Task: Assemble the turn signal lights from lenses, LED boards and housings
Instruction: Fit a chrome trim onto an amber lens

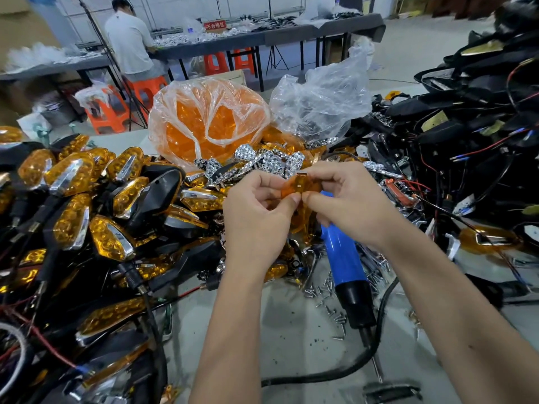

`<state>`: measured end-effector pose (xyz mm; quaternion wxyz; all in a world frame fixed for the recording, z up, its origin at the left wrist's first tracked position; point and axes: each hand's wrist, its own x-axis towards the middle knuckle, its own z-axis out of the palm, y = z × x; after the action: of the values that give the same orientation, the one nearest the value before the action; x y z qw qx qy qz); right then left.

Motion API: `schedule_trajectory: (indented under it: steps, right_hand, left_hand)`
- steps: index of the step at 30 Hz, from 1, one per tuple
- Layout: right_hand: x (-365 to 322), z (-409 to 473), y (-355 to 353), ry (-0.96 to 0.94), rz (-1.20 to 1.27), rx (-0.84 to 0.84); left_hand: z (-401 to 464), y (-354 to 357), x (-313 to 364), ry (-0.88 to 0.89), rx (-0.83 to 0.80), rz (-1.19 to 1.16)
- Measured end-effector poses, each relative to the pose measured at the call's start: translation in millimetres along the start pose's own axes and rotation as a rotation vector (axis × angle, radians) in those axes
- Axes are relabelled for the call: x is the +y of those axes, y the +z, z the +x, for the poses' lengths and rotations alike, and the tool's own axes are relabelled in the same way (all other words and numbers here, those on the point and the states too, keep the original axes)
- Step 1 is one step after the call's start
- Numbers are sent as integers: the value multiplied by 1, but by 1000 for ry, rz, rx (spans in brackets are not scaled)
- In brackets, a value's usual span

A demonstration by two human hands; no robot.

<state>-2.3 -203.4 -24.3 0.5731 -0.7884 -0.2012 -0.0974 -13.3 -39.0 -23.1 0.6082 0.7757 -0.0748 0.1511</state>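
Note:
Both hands hold one amber lens (302,186) above the middle of the table. My left hand (256,211) pinches its left end between thumb and fingers. My right hand (347,199) pinches its right end, thumb tip against the left thumb. Behind the hands lies a heap of chrome reflector pieces (262,163). A clear bag of amber lenses (204,123) stands further back. Finished turn signals (73,220) with amber lenses and black housings are piled on the left. Black housings with wires (466,126) are stacked on the right.
A blue electric screwdriver (345,263) lies on the table under my right wrist, its black cable (379,339) looping toward me. Loose screws (329,295) are scattered beside it. A crumpled clear bag (323,94) sits behind. A person (128,39) works at a far bench among orange stools.

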Motion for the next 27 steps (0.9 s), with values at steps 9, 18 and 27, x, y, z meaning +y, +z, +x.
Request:
schedule_trajectory:
  steps: [9,18,27]
  right_hand:
    - [-9,0,-9,85,-63,15]
    - [-28,-9,0,288,-247,-741]
    - [-20,-11,16,457,-351,-858]
  left_hand:
    - [1,-51,-6,-176,-769,483]
    - [7,-36,-21,21,-494,673]
    - [6,-55,-28,-30,-321,347]
